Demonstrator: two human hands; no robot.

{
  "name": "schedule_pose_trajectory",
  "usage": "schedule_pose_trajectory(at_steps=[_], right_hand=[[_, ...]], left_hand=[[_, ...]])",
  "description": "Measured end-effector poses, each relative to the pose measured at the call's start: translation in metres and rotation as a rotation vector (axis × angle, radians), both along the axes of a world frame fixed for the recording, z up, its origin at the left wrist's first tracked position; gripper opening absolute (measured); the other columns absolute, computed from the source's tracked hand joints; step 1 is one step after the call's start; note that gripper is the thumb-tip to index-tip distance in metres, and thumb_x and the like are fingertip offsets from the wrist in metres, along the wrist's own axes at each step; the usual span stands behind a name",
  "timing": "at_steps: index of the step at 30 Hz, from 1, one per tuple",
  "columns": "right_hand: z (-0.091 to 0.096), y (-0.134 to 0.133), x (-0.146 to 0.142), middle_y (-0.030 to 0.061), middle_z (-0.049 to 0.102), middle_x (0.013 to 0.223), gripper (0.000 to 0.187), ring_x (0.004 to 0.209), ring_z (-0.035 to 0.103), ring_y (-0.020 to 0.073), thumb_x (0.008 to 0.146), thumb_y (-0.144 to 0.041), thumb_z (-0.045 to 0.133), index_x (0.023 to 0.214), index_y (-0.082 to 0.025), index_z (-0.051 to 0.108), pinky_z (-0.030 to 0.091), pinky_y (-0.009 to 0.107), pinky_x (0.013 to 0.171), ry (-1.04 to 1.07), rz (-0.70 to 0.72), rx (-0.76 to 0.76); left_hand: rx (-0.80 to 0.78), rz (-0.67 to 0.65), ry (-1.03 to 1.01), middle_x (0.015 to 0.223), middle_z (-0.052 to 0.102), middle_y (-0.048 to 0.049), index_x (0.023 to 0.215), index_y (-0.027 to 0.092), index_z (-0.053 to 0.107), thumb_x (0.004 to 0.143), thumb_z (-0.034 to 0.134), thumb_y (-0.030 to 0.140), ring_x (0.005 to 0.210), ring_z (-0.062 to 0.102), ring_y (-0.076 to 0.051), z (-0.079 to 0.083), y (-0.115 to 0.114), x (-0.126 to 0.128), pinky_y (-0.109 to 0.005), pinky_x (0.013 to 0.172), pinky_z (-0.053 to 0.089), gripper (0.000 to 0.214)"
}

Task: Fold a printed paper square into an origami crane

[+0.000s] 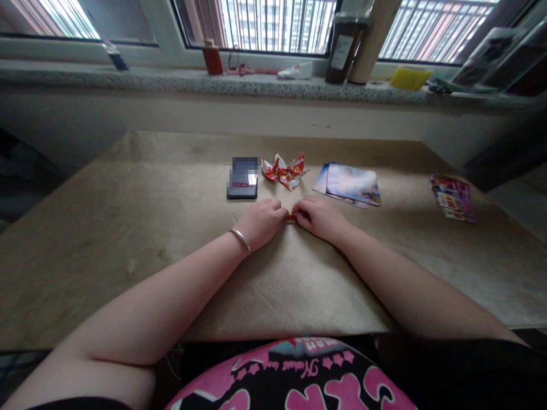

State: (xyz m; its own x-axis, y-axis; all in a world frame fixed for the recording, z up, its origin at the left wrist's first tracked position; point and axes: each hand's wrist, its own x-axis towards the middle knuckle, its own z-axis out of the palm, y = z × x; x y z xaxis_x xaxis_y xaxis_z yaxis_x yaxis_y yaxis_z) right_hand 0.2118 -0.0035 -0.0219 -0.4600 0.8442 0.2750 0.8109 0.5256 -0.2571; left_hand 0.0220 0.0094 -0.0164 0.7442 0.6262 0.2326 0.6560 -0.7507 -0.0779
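Note:
My left hand [261,222] and my right hand [321,218] meet at the middle of the brown-paper-covered table [128,228], fingers curled. Between them they pinch a small red and white piece of folded paper [291,217], mostly hidden by the fingers. A silver bangle [240,238] circles my left wrist. Just beyond the hands lie folded red and white paper figures [285,170].
A dark phone [243,177] lies left of the figures. A stack of printed sheets [349,184] lies to their right, and a colourful leaflet [453,197] further right. The windowsill [171,80] holds a red lighter, a dark jar, a cardboard tube and a yellow sponge.

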Motion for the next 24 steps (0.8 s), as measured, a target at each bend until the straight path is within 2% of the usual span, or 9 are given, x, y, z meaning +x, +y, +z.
schedule_pose_trajectory(at_steps=[10,15,24], right_hand=[[-0.009,0.005,-0.008,0.0096,0.062,0.088,0.017,0.083,0.055,0.0189,0.086,-0.017,0.044,0.088,-0.014,0.061,0.041,0.028,0.077,0.028,-0.039,-0.009],[-0.011,0.007,-0.007,0.0092,0.06,0.088,0.014,0.084,0.054,0.0191,0.086,-0.017,0.047,0.086,-0.015,0.061,0.042,0.029,0.077,0.073,-0.063,-0.015],[-0.014,0.009,-0.003,0.008,0.061,0.086,0.012,0.085,0.054,0.0197,0.084,-0.019,0.055,0.082,-0.016,0.066,0.042,0.031,0.078,0.089,-0.071,0.029]], left_hand=[[-0.047,0.046,-0.044,0.083,0.059,-0.0063,0.087,0.015,0.065,0.09,0.044,0.023,0.076,0.054,-0.016,-0.005,0.006,0.002,-0.026,0.067,0.041,0.023],[-0.064,0.054,-0.148,0.085,0.057,-0.0067,0.084,0.014,0.065,0.09,0.043,0.026,0.074,0.053,-0.015,-0.009,0.007,0.003,-0.027,0.069,0.043,0.026],[-0.13,0.038,-0.243,0.088,0.061,-0.0091,0.088,0.013,0.068,0.086,0.05,0.02,0.083,0.056,-0.018,-0.017,0.015,0.003,-0.031,0.079,0.046,0.019]])
